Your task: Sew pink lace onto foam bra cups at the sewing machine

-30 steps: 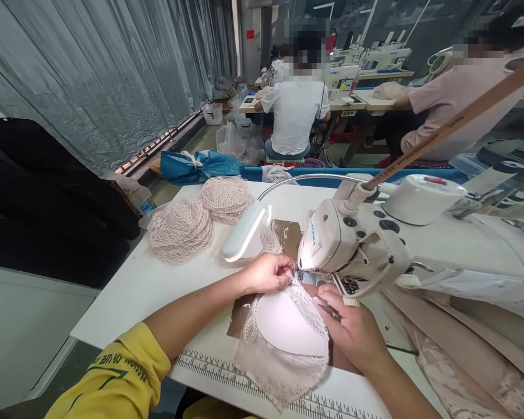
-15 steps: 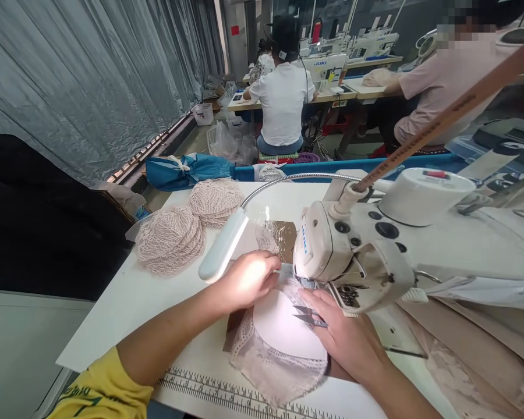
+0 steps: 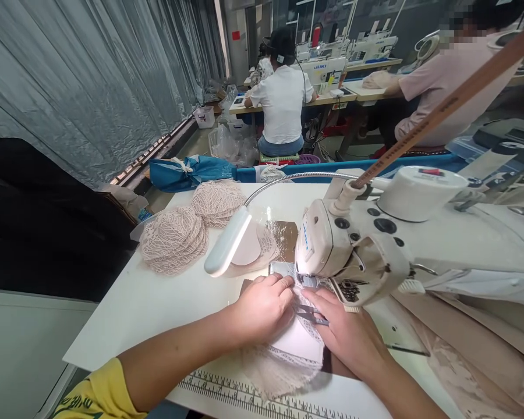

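Observation:
A white padded cup with pink lace (image 3: 294, 349) lies on the sewing table in front of the white sewing machine (image 3: 358, 250). My left hand (image 3: 264, 305) rests palm down on the cup's left side, fingers curled close together against the fabric by the needle. My right hand (image 3: 347, 334) presses on the right side of the cup and holds small thread snips (image 3: 310, 314) under its fingers. Both hands sit just below the machine head.
Two stacks of pink lace cups (image 3: 174, 238) lie at the table's far left, and a gooseneck lamp (image 3: 227, 250) hangs over another cup. A printed ruler (image 3: 244, 396) runs along the near edge. Beige fabric (image 3: 475, 361) drapes at right. Two people (image 3: 282, 102) sew at tables behind.
My left hand slid down from the needle area onto the cup and flattened. The cup shifted right under both hands, so less of its white padding shows.

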The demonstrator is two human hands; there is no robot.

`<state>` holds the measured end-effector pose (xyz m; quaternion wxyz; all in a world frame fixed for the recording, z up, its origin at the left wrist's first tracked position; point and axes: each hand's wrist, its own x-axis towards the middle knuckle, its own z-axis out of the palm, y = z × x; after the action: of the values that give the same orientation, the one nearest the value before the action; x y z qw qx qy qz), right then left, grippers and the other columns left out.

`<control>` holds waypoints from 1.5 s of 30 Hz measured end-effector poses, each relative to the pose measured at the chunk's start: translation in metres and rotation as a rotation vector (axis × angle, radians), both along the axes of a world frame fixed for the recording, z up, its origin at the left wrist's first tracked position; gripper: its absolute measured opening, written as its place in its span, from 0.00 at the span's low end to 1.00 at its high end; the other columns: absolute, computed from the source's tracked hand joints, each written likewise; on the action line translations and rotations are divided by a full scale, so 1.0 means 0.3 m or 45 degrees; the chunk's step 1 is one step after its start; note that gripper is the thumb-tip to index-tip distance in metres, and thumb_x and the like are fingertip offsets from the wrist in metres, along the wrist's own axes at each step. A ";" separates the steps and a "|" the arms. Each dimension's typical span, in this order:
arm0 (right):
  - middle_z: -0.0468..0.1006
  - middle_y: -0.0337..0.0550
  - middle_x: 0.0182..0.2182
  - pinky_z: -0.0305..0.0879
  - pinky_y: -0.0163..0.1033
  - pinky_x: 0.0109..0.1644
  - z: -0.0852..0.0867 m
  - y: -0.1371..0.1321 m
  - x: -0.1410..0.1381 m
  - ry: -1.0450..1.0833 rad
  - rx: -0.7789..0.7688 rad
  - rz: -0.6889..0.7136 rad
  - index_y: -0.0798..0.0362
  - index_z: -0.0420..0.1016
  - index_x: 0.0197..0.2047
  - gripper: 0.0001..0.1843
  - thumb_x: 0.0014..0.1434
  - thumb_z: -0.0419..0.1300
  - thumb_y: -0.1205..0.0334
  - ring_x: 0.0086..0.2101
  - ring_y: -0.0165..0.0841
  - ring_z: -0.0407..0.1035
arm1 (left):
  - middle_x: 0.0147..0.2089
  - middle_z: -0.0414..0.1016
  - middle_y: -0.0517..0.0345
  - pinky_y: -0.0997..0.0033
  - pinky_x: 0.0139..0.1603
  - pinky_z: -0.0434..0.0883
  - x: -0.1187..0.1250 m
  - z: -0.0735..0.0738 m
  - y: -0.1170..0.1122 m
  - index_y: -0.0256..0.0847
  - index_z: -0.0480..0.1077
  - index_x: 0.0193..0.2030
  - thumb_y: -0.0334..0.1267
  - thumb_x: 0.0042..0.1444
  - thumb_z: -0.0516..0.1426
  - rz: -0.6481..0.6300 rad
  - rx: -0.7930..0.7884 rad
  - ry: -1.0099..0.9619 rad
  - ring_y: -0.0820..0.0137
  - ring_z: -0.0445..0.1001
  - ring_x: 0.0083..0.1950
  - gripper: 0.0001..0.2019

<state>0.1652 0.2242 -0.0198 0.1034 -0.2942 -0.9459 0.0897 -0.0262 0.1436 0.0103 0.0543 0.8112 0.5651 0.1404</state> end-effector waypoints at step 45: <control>0.78 0.42 0.48 0.76 0.36 0.36 -0.081 -0.009 0.019 0.200 0.079 0.027 0.43 0.73 0.56 0.28 0.55 0.50 0.73 0.33 0.32 0.76 | 0.30 0.69 0.58 0.59 0.63 0.59 -0.053 -0.049 0.051 0.38 0.64 0.27 0.35 0.63 0.51 -0.130 0.195 0.049 0.71 0.68 0.35 0.12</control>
<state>0.1708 0.2215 -0.0441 0.1856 -0.2728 -0.9402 0.0842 -0.0422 0.1588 -0.0045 -0.0119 0.8433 0.5115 0.1647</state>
